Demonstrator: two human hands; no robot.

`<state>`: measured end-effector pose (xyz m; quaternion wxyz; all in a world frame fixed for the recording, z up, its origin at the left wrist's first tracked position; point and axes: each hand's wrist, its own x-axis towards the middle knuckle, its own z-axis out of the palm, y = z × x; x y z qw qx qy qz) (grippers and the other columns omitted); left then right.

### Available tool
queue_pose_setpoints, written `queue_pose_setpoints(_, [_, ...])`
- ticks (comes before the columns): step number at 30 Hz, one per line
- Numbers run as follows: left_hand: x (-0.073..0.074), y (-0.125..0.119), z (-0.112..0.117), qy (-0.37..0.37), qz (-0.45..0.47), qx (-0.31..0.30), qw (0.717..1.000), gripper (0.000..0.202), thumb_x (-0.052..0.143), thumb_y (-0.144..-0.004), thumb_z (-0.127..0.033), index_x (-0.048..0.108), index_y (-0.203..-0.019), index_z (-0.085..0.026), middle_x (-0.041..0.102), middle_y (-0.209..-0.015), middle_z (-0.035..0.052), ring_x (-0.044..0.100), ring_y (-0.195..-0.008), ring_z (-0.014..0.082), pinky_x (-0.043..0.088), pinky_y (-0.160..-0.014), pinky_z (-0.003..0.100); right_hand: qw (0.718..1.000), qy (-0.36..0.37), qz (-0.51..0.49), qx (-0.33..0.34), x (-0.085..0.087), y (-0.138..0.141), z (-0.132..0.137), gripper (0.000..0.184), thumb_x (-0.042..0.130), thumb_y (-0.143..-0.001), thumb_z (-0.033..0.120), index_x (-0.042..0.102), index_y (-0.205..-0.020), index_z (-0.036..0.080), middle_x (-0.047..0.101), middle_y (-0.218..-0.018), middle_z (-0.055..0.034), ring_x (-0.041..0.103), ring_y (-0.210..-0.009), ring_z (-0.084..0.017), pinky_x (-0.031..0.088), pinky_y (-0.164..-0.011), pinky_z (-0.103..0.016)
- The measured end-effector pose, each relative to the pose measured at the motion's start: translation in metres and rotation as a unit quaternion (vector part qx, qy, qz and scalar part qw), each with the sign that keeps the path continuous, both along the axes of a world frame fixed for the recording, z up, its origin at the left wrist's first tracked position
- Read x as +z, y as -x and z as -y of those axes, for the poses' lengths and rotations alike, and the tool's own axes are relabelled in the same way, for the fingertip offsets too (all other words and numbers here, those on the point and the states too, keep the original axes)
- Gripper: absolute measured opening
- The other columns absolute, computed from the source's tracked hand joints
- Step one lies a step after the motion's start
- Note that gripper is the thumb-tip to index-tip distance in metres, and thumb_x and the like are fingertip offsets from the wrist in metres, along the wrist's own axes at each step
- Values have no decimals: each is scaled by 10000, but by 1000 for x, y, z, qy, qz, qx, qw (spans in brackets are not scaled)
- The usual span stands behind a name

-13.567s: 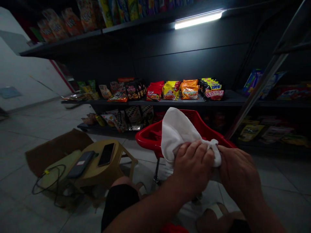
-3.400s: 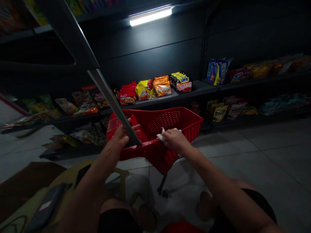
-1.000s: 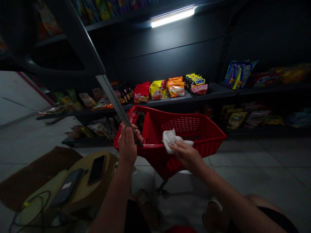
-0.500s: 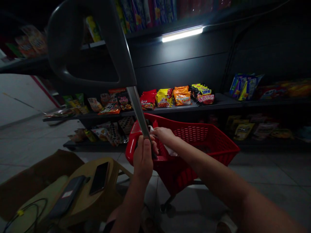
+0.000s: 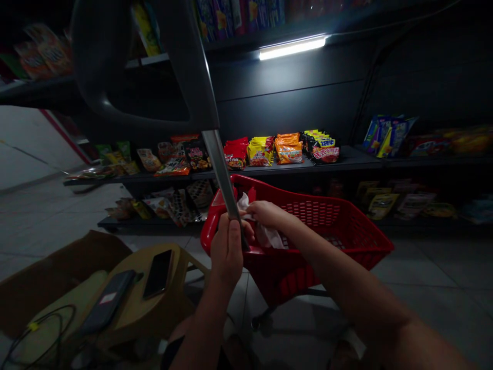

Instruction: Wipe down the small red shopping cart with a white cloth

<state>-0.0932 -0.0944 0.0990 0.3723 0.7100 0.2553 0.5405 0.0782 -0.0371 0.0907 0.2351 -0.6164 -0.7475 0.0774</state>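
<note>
At the left, near side, an opened cardboard box (image 5: 80,257) stands on the floor, and a black cable (image 5: 59,321) is lying in a loop. Just to the right is a yellowish stool (image 5: 129,311), on which a dark flat device (image 5: 109,300) with a pale label and a phone (image 5: 158,274) lie beside each other. Next comes the left hand (image 5: 228,249): its fingers are closed around the metal post (image 5: 221,172), which leans up to the left into a grey handle (image 5: 198,77). Immediately to the right, the right hand (image 5: 265,214) has its fingers bent and closed on a white cloth (image 5: 270,238); the fingertips I cannot see fully. The cloth is in the left part of the red cart (image 5: 292,282), close to the post, and one part hangs below the hand. On the far shelf (image 5: 354,158), noodle packets (image 5: 260,152) stand in rows, and blue packets (image 5: 383,136) farther right.
</note>
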Motion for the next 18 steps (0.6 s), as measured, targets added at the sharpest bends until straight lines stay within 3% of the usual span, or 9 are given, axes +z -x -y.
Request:
queue_pose_setpoints(2, [-7, 0, -3, -59, -23, 38, 997, 372, 337, -1024, -407, 500, -1290, -204, 690, -1090, 90, 681, -888, 168, 547, -801, 315, 995, -76, -64, 23, 0, 6, 39, 321, 497, -904, 114, 717, -1107, 230, 693, -1137, -43, 639, -1071, -175, 475, -943, -262])
queue_pose_setpoints(3, [-11, -1, -6, -101, -32, 62, 992, 416, 354, -1022, -394, 436, -1388, -215, 633, -1257, 123, 665, -1026, 190, 528, -904, 354, 989, -116, -87, 21, -3, 12, 60, 365, 469, -921, 112, 677, -1197, 231, 656, -1223, -57, 618, -1117, -175, 473, -967, -274])
queue_pose_setpoints(5, [-19, -2, -12, -193, -47, 110, 974, 575, 402, -1012, -368, 203, -1540, -255, 395, -1525, 162, 529, -1293, 238, 436, -1062, 427, 979, -180, -92, 5, -21, 24, 101, 439, 461, -942, 138, 563, -1355, 247, 557, -1374, -83, 563, -1214, -192, 470, -1011, -317])
queue_pose_setpoints(7, [-23, 0, -18, -273, -71, 146, 948, 717, 448, -999, -328, 18, -1572, -294, 167, -1629, 162, 323, -1453, 280, 348, -1138, 486, 978, -203, -41, 8, -51, 21, 135, 487, 490, -936, 154, 499, -1412, 253, 529, -1407, -92, 518, -1269, -224, 451, -1057, -377])
queue_pose_setpoints(9, [-23, 4, -19, -334, -115, 164, 921, 793, 487, -981, -263, -40, -1571, -310, 44, -1653, 148, 149, -1512, 302, 288, -1171, 528, 975, -220, 1, -33, -88, -8, 163, 498, 473, -925, 127, 499, -1411, 237, 554, -1379, -105, 521, -1254, -245, 439, -1070, -429])
queue_pose_setpoints(13, [-20, 8, 1, -435, -158, 217, 859, 889, 587, -913, -147, 17, -1578, -299, -119, -1657, 100, -69, -1520, 319, 133, -1213, 584, 954, -241, 36, -177, -145, -113, 209, 408, 432, -909, 141, 638, -1253, 216, 631, -1218, -130, 581, -1130, -270, 486, -979, -478])
queue_pose_setpoints(15, [-21, 3, 17, -498, -160, 201, 828, 818, 607, -890, -110, 184, -1562, -307, 6, -1669, 68, -12, -1525, 306, 113, -1225, 565, 936, -251, 34, -244, -156, -142, 225, 385, 478, -901, 201, 649, -1247, 202, 617, -1217, -143, 555, -1167, -296, 447, -1014, -524])
queue_pose_setpoints(16, [-21, -2, 25, -523, -182, 154, 819, 731, 586, -898, -98, 287, -1533, -306, 159, -1653, 64, 99, -1521, 287, 166, -1226, 534, 926, -254, 28, -278, -157, -143, 229, 386, 507, -898, 242, 647, -1256, 200, 606, -1233, -147, 533, -1197, -312, 421, -1034, -550])
queue_pose_setpoints(18, [-22, -15, 35, -529, -299, 34, 793, 523, 513, -935, -109, 473, -1429, -275, 502, -1486, 76, 386, -1425, 255, 273, -1198, 500, 915, -254, 5, -312, -154, -118, 228, 398, 534, -906, 303, 639, -1280, 219, 585, -1276, -142, 499, -1245, -325, 381, -1066, -580])
